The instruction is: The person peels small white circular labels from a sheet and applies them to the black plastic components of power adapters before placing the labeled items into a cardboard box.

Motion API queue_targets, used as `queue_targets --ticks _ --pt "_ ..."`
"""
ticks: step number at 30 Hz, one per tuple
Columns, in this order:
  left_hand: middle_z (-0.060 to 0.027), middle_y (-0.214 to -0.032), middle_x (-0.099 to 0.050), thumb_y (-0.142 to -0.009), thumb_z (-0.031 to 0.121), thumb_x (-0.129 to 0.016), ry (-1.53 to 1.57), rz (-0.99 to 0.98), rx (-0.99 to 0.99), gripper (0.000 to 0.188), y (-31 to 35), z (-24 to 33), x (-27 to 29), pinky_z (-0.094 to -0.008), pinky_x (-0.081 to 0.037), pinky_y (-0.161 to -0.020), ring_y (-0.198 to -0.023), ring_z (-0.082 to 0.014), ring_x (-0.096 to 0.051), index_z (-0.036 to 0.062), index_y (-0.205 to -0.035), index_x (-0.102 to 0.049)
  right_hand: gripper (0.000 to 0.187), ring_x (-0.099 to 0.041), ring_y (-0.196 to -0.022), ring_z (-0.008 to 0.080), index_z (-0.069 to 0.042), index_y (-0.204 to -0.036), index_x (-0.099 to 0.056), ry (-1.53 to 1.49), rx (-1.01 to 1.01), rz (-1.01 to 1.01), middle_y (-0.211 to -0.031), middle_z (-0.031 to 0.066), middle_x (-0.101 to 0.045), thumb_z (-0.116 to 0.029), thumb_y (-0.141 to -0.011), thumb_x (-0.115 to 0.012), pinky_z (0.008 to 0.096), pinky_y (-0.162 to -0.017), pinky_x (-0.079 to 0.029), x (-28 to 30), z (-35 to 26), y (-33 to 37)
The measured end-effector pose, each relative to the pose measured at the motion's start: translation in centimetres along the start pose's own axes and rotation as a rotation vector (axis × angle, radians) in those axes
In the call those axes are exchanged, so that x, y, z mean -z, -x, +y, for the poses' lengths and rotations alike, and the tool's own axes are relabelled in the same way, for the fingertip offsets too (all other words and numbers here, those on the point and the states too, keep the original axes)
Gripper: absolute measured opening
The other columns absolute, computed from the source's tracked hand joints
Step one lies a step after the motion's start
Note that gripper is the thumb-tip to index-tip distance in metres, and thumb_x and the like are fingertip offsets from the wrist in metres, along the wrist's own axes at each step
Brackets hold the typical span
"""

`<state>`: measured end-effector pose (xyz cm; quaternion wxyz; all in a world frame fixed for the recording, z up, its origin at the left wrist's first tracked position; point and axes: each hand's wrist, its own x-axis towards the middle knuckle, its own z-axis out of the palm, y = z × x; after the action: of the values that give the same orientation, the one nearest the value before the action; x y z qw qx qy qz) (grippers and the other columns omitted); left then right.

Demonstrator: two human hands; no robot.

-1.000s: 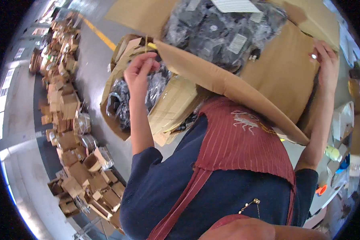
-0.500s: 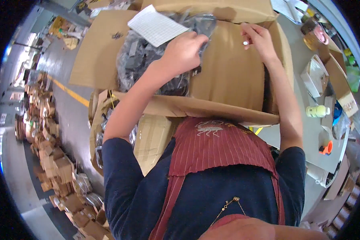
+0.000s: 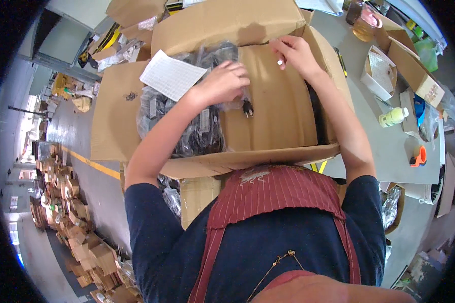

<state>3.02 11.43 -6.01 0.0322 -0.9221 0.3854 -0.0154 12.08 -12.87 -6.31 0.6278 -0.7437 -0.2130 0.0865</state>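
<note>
At 12 o'clock, the left hand (image 3: 221, 83) curls over bagged goods (image 3: 197, 136); at 1 o'clock, the right hand (image 3: 292, 54), fingers bent, overhangs the carton (image 3: 258, 156). Cannot tell either's grip.

A head-worn fisheye faces steeply down — near the apron (image 3: 278, 197) and open carton (image 3: 268, 156). The floor (image 3: 103, 194) bends toward the left edge, seemingly blurred.

Open carton (image 3: 268, 156), bottle (image 3: 392, 117) on grey table (image 3: 371, 154)
</note>
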Motion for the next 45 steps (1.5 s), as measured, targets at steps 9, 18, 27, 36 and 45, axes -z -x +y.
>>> queue_targets --ticks 9,18,27,36,45 --pt "-0.0148 -0.126 -0.054 -0.068 0.011 -0.072 0.043 0.010 -0.147 0.044 0.6 0.8 -1.0 -0.0460 -0.039 -0.106 -0.120 -0.0341 -0.051 0.0045 -0.109 -0.057 0.036 -0.056 -0.049 0.0116 0.002 -0.079 -0.061 -0.009 0.008 0.018 -0.062 0.0038 -0.057 -0.029 -0.097 -0.061 0.0260 -0.052 -0.046 0.1 0.5 -0.2" --pt "-0.0176 -0.094 -0.067 -0.093 0.007 -0.063 0.312 0.762 0.210 0.024 0.3 2.0 3.4 -0.0345 -0.053 -0.074 -0.085 -0.0287 -0.067 -0.0020 -0.114 -0.059 0.031 -0.056 -0.052 0.0141 0.002 -0.083 -0.063 -0.403 -0.012 0.195 -0.065 0.0038 -0.058 -0.026 -0.097 -0.059 0.0288 -0.057 -0.049 1.6 -0.6 -0.1" --pt "-0.0040 -0.096 -0.068 -0.097 0.003 -0.061 1.164 0.743 0.333 0.025 0.1 6.4 4.4 -0.0196 -0.047 -0.069 -0.078 -0.0046 -0.058 -0.0039 -0.121 -0.062 0.019 -0.060 -0.069 0.0124 0.000 -0.097 -0.062 -0.474 0.334 0.168 -0.079 0.0035 -0.061 -0.018 -0.095 -0.062 0.0255 -0.071 -0.049 0.1 -5.3 2.5" --pt "-0.0048 -0.093 -0.071 -0.095 0.003 -0.063 0.652 0.722 0.420 0.024 0.3 6.5 5.2 -0.0236 -0.050 -0.066 -0.073 -0.0069 -0.060 -0.0029 -0.118 -0.063 0.026 -0.060 -0.084 0.0103 0.000 -0.114 -0.058 -0.324 0.530 0.097 -0.090 0.0019 -0.061 0.003 -0.089 -0.061 0.0252 -0.078 -0.049 -0.6 -8.4 6.3" --pt "-0.0054 -0.080 -0.055 -0.100 0.018 -0.051 1.520 1.195 0.011 0.030 2.5 4.4 9.1 -0.0291 -0.043 -0.067 -0.070 -0.0150 -0.051 -0.0042 -0.121 -0.055 0.024 -0.061 -0.079 0.0135 0.002 -0.114 -0.060 -0.445 0.475 0.178 -0.090 0.0047 -0.063 0.001 -0.089 -0.061 0.0271 -0.073 -0.050 -0.2 -7.7 5.2"
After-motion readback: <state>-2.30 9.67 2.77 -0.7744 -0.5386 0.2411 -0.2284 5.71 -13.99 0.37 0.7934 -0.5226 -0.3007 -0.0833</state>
